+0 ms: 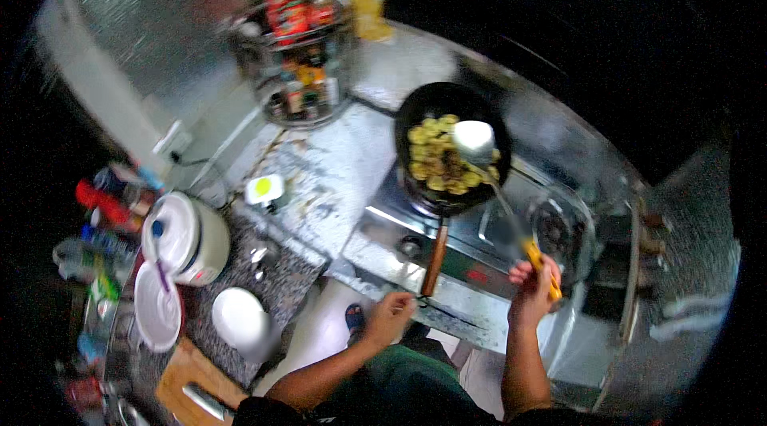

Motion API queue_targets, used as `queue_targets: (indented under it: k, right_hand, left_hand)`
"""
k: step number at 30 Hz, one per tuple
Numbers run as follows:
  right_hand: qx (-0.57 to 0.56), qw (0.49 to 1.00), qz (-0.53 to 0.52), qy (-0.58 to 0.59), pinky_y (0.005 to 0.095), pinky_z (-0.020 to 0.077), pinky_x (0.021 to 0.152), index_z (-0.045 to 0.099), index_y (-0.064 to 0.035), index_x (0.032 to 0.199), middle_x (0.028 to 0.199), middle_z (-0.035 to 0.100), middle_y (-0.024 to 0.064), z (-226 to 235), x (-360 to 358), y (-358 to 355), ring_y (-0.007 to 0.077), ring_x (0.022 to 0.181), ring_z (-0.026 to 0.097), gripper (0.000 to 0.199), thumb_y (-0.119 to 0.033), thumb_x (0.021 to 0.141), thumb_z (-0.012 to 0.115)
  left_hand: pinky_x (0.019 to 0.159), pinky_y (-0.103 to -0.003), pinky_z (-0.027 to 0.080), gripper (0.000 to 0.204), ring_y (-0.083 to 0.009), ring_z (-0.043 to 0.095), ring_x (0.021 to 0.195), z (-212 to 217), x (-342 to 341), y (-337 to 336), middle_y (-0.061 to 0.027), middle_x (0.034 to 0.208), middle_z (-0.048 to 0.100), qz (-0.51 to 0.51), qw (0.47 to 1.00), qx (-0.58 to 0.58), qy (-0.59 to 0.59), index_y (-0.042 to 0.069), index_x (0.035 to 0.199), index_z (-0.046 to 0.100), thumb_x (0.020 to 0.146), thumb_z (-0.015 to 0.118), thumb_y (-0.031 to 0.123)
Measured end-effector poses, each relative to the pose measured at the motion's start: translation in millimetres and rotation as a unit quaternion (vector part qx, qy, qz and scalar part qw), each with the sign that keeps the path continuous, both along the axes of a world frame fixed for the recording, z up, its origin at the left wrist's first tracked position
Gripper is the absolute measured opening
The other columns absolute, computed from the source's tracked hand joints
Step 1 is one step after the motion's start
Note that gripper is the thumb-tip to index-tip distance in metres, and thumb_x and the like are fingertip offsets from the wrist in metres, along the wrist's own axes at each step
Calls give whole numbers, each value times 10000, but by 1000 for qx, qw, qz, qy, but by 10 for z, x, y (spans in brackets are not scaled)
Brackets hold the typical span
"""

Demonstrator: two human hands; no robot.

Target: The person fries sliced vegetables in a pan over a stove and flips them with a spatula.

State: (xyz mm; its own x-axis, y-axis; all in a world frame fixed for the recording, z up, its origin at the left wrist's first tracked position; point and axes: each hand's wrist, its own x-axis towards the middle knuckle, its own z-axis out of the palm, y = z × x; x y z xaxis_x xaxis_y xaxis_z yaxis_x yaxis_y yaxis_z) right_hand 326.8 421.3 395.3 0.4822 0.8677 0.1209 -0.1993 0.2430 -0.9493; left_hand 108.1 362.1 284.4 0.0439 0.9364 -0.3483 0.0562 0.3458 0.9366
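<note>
My right hand (534,292) is closed round the yellow handle of a metal spatula (502,201). The spatula's shiny, pale head hangs over a dark wok (406,99). Inside the wok are many round, yellowish slices (435,156) of food with browned patches; their kind is unclear. The wok sits on a gas stove (375,230), its wooden handle (435,258) pointing toward me. Just left of that handle's end is my left hand (391,319), fingers curled in, apart from the handle, with nothing visible in them.
A rack (307,118) of bottles stands at the back left. On the left counter are a white rice cooker (212,238), a white basin (156,318), a white plate (238,316), and a cutting board (180,374) with a knife (206,402). A second burner (551,222) lies right of the wok.
</note>
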Motion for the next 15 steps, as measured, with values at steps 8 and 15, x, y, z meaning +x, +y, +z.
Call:
queue_targets:
  k: [8,15]
  right_hand:
    - [82,933,285,-201,366,477,629,477,-58,981,807,578,154,-493,-426,-711,253,684,563,243,-266,861,512]
    - [287,605,621,-407,412,442,791,528,-56,1000,997,527,223,-694,-714,-687,403,856,540,333,-221,747,666]
  left_hand:
    - [905,-282,378,360,-136,471,1045,568,236,-275,-96,1121,489,-47,974,151,-162,0,1184,468,926,439,250]
    - [694,-249,432,331,-85,504,783,604,241,-947,6,854,552,236,917,-150,-284,41,1041,548,910,463,332]
